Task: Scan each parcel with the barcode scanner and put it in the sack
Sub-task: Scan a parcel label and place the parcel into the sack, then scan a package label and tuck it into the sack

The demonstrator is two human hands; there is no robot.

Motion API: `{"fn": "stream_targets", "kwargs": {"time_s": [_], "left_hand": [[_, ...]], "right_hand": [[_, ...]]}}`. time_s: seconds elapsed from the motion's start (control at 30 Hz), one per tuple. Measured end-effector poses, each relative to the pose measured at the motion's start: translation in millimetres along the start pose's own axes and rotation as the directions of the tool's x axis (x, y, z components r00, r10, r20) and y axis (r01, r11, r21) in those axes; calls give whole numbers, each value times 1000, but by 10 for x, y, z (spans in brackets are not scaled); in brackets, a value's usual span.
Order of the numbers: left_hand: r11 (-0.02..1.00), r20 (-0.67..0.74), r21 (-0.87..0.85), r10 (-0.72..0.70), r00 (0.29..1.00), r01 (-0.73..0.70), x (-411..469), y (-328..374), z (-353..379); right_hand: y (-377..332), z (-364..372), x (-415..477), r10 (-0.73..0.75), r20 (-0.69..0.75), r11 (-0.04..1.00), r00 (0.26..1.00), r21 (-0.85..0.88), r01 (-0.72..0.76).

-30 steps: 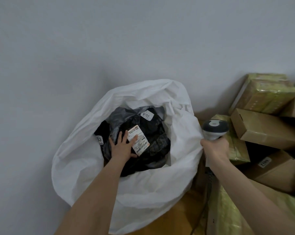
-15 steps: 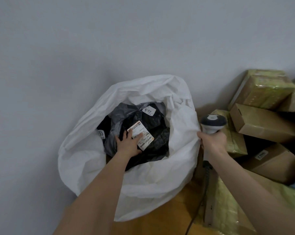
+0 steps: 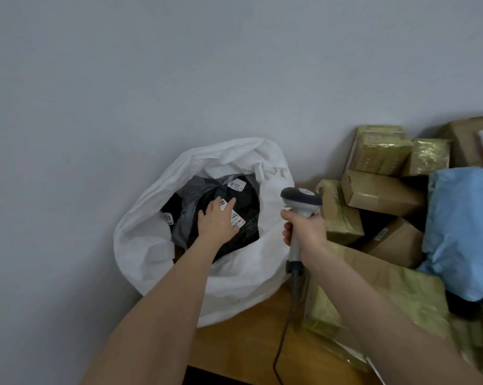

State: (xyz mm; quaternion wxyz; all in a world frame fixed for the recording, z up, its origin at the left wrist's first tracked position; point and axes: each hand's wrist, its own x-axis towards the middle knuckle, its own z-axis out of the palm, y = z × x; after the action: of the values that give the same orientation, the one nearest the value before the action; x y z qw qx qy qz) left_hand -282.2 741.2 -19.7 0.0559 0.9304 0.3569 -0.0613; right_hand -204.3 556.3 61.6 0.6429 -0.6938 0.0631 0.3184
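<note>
Your right hand point(image 3: 304, 230) kept its grip round the scanner point(image 3: 301, 201) beside the sack point(image 3: 151, 245). Your left hand point(image 3: 216, 222), fingers spread flat, had slid up over the label point(image 3: 238, 218) of the black parcel point(image 3: 247, 229) lying inside. That parcel looked delivered, so the next should come from the boxes point(image 3: 382, 193) beyond.
</note>
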Motion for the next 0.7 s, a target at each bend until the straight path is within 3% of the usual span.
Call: {"fn": "stream_targets", "kwargs": {"time_s": [0.37,0.7], "left_hand": [[996,-142,-8,-90,986,90,-1225,1180,-253],[998,-143,-28,56,988,-61,-1786,2378,-369]], "right_hand": [[204,-1274,-764,7,257,995,966,91,-31],[324,-2555,-1054,47,233,992,971,101,-72]]}}
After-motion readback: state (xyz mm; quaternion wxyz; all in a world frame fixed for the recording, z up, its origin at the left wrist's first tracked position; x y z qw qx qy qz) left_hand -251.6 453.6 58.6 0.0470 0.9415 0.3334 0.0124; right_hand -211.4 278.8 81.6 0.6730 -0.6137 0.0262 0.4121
